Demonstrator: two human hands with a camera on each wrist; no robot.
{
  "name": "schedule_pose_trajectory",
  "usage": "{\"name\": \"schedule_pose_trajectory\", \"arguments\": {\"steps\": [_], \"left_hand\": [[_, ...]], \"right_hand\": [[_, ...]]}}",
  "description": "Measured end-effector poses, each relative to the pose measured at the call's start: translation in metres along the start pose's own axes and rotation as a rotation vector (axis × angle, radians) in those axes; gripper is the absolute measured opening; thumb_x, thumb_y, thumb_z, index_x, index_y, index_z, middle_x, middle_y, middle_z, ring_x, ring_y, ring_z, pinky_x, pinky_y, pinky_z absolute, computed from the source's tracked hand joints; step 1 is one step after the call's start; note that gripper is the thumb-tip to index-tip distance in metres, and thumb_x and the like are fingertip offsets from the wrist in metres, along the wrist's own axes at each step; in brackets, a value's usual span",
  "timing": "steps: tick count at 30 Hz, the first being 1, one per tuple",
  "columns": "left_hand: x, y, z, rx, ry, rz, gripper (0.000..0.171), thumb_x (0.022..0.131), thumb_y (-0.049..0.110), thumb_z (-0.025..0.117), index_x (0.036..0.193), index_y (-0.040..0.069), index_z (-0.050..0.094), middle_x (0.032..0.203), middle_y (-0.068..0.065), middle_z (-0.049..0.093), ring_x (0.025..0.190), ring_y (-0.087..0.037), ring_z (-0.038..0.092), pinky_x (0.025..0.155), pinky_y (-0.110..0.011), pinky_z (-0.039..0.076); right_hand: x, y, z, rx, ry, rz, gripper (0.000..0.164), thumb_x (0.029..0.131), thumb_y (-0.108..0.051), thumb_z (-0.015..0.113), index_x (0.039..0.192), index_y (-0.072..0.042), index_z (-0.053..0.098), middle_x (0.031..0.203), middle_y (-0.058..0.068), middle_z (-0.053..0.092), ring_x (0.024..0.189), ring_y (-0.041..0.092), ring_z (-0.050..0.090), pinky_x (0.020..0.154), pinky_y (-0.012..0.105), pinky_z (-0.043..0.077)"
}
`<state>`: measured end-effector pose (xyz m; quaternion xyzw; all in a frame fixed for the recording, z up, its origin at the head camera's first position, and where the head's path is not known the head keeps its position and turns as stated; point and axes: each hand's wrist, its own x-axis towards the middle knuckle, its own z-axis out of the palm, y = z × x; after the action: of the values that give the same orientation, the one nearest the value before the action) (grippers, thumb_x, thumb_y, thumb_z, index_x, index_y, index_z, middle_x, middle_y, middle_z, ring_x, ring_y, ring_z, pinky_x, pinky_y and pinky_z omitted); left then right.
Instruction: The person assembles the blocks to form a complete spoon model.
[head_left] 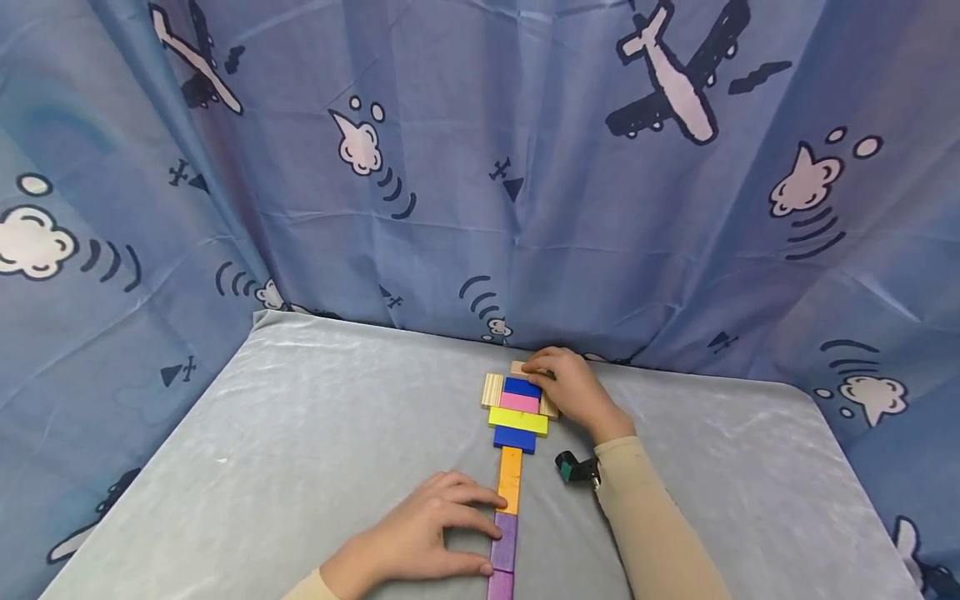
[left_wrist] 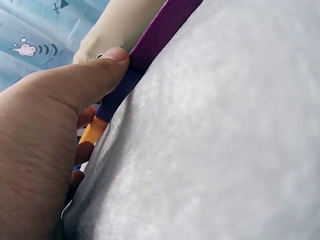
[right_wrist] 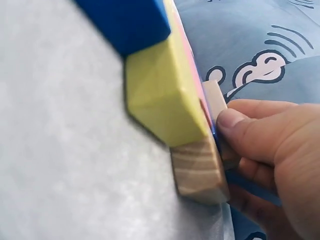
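Observation:
Colored wooden blocks lie in a line on the grey cloth. From near to far run a magenta-purple block, a purple block, an orange block, a blue block, a yellow block, a pink block and another blue block. Plain wood blocks flank the far end, left and right. My right hand pinches a plain wood block beyond the far blue one. My left hand, fingers loosely extended, touches the left side of the orange and purple blocks.
A grey cloth covers the table. Close behind its far edge hangs a blue curtain printed with planes and clouds. A small black and green device sits by my right wrist.

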<state>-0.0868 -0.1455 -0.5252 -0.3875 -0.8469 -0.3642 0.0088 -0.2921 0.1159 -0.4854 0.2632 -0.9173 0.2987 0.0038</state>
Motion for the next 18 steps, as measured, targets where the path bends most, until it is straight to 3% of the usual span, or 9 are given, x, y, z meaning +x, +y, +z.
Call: {"name": "schedule_pose_trajectory", "arguments": {"steps": [18], "left_hand": [[-0.0021, 0.0011, -0.0042, -0.013, 0.013, -0.005, 0.027, 0.097, 0.05, 0.083, 0.121, 0.036, 0.082, 0.147, 0.018, 0.065, 0.132, -0.005, 0.055, 0.109, -0.037, 0.049]], "right_hand": [[0.0053, -0.0055, 0.0034, 0.066, -0.035, 0.004, 0.02, 0.106, -0.005, 0.07, 0.12, -0.009, 0.084, 0.13, 0.008, 0.072, 0.126, 0.031, 0.064, 0.111, 0.052, 0.053]]}}
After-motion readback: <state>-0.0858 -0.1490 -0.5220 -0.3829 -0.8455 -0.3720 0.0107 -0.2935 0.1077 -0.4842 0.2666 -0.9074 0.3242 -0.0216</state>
